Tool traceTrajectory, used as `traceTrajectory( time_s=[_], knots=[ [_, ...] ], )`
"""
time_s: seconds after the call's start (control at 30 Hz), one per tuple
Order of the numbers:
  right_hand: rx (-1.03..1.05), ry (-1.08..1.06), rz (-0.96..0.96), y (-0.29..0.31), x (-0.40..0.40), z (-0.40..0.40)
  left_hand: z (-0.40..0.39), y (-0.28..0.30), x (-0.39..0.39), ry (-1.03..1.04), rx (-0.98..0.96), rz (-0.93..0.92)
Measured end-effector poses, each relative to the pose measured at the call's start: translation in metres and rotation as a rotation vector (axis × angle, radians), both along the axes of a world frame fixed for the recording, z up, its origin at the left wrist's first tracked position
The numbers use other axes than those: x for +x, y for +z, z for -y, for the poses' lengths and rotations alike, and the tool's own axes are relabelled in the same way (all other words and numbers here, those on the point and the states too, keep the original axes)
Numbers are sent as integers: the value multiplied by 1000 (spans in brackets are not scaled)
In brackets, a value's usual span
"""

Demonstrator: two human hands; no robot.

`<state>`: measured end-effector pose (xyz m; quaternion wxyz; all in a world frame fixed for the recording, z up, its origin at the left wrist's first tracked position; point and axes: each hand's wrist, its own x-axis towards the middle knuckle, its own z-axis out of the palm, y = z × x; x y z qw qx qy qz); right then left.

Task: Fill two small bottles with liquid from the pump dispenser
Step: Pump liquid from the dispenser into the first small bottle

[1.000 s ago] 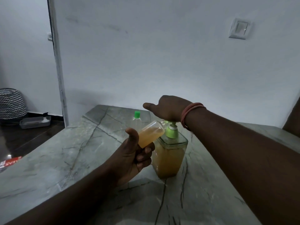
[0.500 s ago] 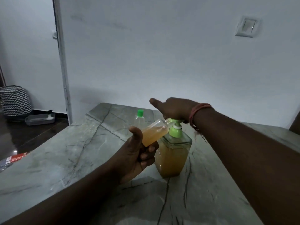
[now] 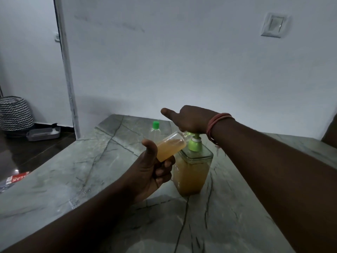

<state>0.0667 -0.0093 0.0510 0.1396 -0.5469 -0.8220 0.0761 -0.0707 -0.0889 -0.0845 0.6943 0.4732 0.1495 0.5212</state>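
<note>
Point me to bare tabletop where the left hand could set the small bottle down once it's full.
Free: the broad marble table stretch left of the left hand, out to the table's left edge; also the near strip in front of the pump dispenser. Crowded: around the dispenser, where the right hand presses, the held small bottle tilts, and the green-capped bottle stands behind.

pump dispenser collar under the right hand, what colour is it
Light green, on the clear square pump dispenser of amber liquid; the head view shows it.

two small bottles (image 3: 170, 147) (image 3: 154, 132), one pump dispenser (image 3: 193, 167), two hands (image 3: 155, 168) (image 3: 191, 118).
</note>
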Motion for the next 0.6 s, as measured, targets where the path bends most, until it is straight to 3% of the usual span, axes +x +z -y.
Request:
traceTrajectory(
  time_s=[0.13,0.3,0.47,0.6],
  knots=[
    [-57,-21,-144,-9,7,-5,-2,-2,0,-11,3,-4],
    [-21,-14,-90,-7,6,-4,-3,-2,-1,-22,-11,-5],
    [50,-35,96,3,-1,-8,-4,-3,-1,-3,-12,7],
    [12,-47,-85,-9,4,-12,-4,-3,-1,-24,4,-6]
  ],
)
